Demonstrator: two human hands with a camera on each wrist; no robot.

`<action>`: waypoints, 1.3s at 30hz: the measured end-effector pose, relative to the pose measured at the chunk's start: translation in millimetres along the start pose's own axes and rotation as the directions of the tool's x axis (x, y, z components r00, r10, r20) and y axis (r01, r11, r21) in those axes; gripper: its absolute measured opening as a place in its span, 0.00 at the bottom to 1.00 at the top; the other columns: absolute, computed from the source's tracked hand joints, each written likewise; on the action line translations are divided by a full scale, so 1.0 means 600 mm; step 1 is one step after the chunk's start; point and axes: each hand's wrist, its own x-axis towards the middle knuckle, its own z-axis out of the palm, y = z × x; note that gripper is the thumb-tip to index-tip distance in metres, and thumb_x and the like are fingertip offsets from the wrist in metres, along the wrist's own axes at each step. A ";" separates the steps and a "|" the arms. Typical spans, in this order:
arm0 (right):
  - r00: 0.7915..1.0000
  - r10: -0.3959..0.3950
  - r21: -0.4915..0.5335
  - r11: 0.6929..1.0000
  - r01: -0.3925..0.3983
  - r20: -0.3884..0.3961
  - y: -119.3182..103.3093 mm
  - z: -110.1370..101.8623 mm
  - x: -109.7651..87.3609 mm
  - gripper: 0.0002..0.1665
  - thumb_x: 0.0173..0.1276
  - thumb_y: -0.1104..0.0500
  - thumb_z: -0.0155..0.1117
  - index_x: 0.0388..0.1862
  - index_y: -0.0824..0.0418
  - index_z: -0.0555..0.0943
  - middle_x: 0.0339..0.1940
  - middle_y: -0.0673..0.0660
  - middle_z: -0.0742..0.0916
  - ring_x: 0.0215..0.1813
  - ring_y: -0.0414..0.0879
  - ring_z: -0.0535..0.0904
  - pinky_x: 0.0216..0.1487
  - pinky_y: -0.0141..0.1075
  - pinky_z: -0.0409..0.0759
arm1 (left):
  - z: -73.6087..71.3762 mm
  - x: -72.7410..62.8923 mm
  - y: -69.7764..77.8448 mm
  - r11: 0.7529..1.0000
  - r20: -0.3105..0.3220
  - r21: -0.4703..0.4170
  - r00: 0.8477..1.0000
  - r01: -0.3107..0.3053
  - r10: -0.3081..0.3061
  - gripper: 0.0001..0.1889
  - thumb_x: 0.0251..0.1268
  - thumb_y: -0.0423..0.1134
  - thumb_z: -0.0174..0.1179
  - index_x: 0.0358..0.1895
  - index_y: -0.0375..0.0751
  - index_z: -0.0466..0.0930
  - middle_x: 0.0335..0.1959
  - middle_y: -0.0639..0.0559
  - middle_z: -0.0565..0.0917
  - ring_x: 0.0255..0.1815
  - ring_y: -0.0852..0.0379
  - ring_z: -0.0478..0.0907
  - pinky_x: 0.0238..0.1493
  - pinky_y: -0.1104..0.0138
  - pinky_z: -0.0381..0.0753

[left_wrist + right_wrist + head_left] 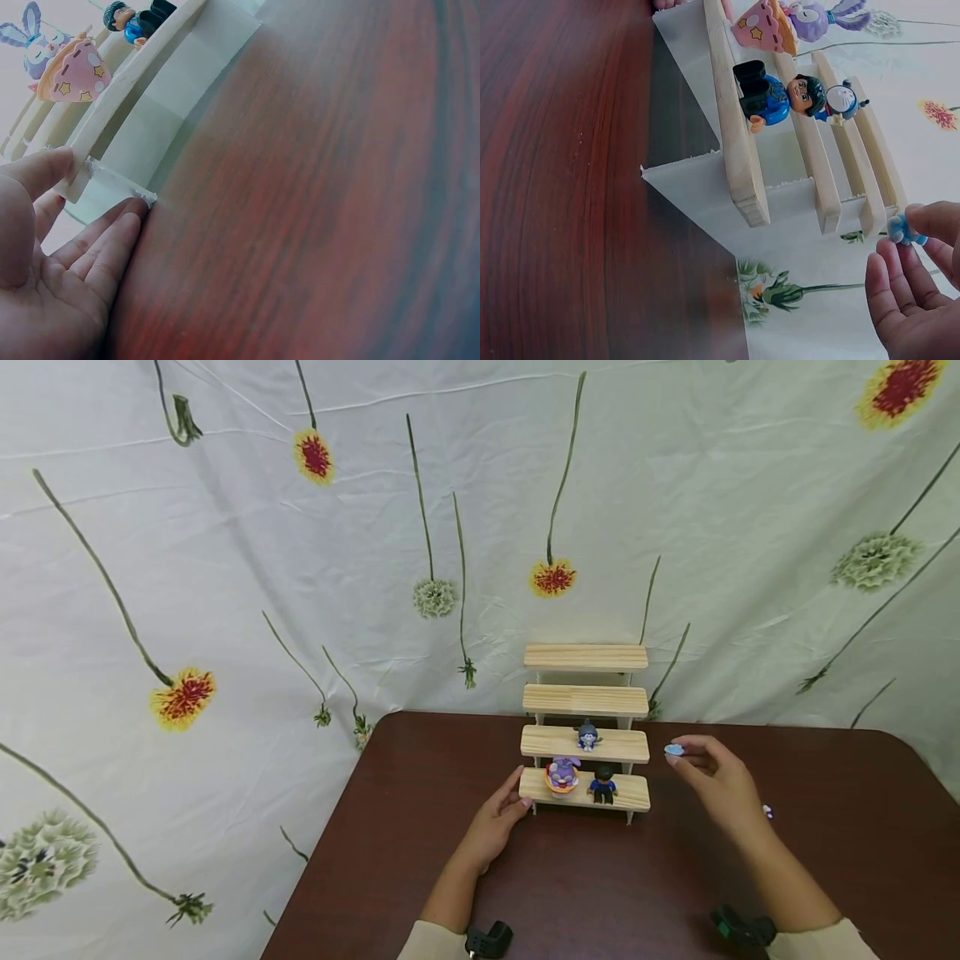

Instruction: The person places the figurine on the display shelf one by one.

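A four-step wooden display stand (585,743) has light plank shelves on white supports. My left hand (495,827) holds the left end of its lowest shelf, thumb (54,169) against the plank's end. Right of the stand, my right hand (716,781) pinches a small light-blue figurine (902,228) between thumb and fingertips; its details are too small to tell. The lowest shelf bears a purple rabbit-eared figure in a pink cone (562,775) and a black-haired toy figure in blue and black (602,786). A dark-blue and white figurine (588,736) stands one shelf higher.
A small white and purple thing (767,811) lies on the dark brown table (420,793), partly hidden by my right forearm. Behind the stand hangs a white flower-printed cloth (480,527). The two upper shelves (585,699) show bare wood.
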 end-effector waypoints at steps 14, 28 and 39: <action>1.000 -0.010 -0.011 1.000 0.010 0.018 -0.011 0.021 0.018 0.24 0.74 0.48 0.65 0.60 0.61 0.79 0.52 0.58 0.84 0.44 0.23 0.77 0.45 0.20 0.77 | 0.000 0.000 0.000 1.000 -0.013 -0.001 1.000 -0.002 0.002 0.33 0.76 0.52 0.56 0.80 0.64 0.56 0.57 0.44 0.82 0.62 0.51 0.77 0.68 0.50 0.72; 0.998 -0.025 -0.074 0.997 0.029 0.056 -0.015 0.042 0.039 0.22 0.75 0.51 0.64 0.60 0.62 0.80 0.55 0.62 0.85 0.44 0.23 0.74 0.46 0.19 0.76 | 0.000 0.001 -0.002 1.000 0.000 -0.004 1.000 0.000 0.000 0.33 0.76 0.53 0.56 0.80 0.68 0.56 0.60 0.44 0.81 0.64 0.51 0.76 0.69 0.48 0.71; 0.998 -0.015 -0.111 0.994 0.022 0.063 -0.018 0.061 0.044 0.20 0.75 0.51 0.64 0.59 0.61 0.80 0.52 0.62 0.86 0.54 0.53 0.82 0.46 0.23 0.77 | 0.000 -0.001 -0.002 1.000 0.003 -0.006 1.000 0.000 0.000 0.33 0.76 0.53 0.56 0.80 0.67 0.55 0.60 0.44 0.81 0.64 0.51 0.76 0.70 0.49 0.71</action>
